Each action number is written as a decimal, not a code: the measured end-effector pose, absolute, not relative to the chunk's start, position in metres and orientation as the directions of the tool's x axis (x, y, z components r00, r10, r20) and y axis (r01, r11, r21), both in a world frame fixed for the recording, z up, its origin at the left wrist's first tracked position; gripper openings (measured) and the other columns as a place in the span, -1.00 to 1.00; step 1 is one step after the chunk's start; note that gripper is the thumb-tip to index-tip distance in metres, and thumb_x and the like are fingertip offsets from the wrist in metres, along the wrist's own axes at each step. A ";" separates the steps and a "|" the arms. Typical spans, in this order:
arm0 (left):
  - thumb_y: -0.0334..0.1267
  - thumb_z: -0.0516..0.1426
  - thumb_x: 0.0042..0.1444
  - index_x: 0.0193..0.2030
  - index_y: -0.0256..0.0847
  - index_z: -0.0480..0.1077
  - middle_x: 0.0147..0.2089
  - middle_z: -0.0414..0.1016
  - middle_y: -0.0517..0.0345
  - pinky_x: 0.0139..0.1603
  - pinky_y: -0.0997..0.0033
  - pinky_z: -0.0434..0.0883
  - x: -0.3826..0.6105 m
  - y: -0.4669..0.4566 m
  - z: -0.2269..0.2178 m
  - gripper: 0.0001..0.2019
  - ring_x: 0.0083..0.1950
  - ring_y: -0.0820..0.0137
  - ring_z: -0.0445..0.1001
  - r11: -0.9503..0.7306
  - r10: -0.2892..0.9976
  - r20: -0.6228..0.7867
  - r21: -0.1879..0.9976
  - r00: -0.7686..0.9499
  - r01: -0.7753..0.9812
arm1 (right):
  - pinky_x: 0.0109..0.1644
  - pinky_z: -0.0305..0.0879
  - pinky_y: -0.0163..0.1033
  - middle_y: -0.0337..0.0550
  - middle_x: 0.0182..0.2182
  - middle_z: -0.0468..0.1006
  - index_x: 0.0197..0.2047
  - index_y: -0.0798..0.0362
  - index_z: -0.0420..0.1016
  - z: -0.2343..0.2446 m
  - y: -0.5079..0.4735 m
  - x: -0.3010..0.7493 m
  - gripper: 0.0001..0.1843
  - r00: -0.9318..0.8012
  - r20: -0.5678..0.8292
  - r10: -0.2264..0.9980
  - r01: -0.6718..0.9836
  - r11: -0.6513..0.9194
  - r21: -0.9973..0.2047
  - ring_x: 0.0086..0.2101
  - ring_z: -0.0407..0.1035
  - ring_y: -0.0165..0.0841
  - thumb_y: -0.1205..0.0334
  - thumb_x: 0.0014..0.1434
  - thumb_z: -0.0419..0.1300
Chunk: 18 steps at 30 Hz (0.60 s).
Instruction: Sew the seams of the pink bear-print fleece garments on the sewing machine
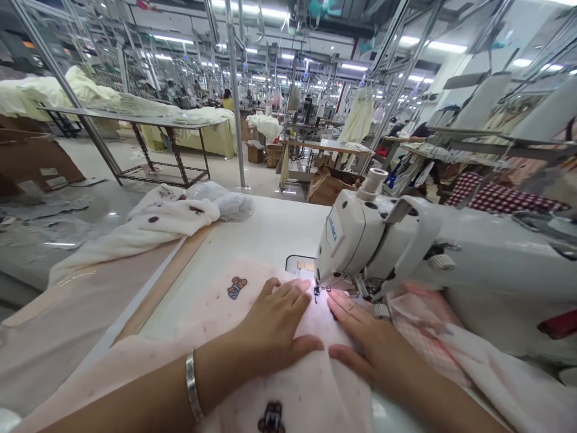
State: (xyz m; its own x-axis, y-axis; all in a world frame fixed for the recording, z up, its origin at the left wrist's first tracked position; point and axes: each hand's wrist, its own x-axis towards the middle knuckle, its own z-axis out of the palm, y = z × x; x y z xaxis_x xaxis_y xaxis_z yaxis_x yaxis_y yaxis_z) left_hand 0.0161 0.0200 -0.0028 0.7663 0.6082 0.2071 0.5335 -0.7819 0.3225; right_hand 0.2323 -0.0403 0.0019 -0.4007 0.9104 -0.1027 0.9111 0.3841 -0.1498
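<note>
My left hand (270, 322) lies flat with fingers stretched on pale pink fabric (216, 313) printed with small cartoon figures, just left of the needle. My right hand (365, 337) also rests flat on the fabric, fingers pointing at the presser foot (321, 293). The white sewing machine (383, 240) stands right behind the hands, its lamp lighting the cloth between them. A silver bangle (193, 385) circles my left wrist. More pink fabric (451, 349) bunches under the machine's arm on the right.
A heap of white printed garments (171, 216) lies at the table's far left edge. The white table top (265, 231) stretches behind the machine. Beyond are metal racks, a table (135, 120) piled with cream cloth, cardboard boxes (327, 186), and a distant person (228, 99).
</note>
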 end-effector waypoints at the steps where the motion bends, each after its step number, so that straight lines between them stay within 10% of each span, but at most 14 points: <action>1: 0.17 -0.01 0.12 0.12 -0.25 0.18 0.23 0.20 -0.11 0.20 -0.01 0.01 0.017 0.022 -0.004 -0.41 0.26 0.10 0.12 -0.775 0.617 0.211 0.331 0.758 0.538 | 0.17 0.09 0.17 0.15 0.17 0.20 0.29 0.18 -0.01 0.001 -0.039 0.233 -0.23 -0.392 -0.106 0.914 0.915 0.376 -0.145 0.14 0.13 -0.07 -0.21 0.21 -0.14; 18: 0.29 -0.12 0.09 0.16 -0.29 0.12 0.28 0.10 -0.13 0.27 -0.07 -0.09 0.017 0.033 -0.009 -0.28 0.33 0.18 -0.03 -0.745 0.649 0.252 0.401 0.718 0.534 | 0.02 0.32 0.17 -0.24 0.09 0.36 0.16 -0.23 0.25 -0.062 -0.026 0.278 -0.43 -0.337 0.204 0.919 0.931 0.357 -0.071 0.04 0.29 -0.01 -0.17 0.09 0.07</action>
State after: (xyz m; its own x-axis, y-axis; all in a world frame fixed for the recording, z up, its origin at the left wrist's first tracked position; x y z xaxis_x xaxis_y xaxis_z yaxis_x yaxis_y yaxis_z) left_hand 0.0167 0.0327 -0.0094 0.7177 0.6494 0.2515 0.5336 -0.7449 0.4006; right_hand 0.2781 -0.0262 -0.0625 -0.3366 0.9193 0.2041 0.9314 0.3568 -0.0712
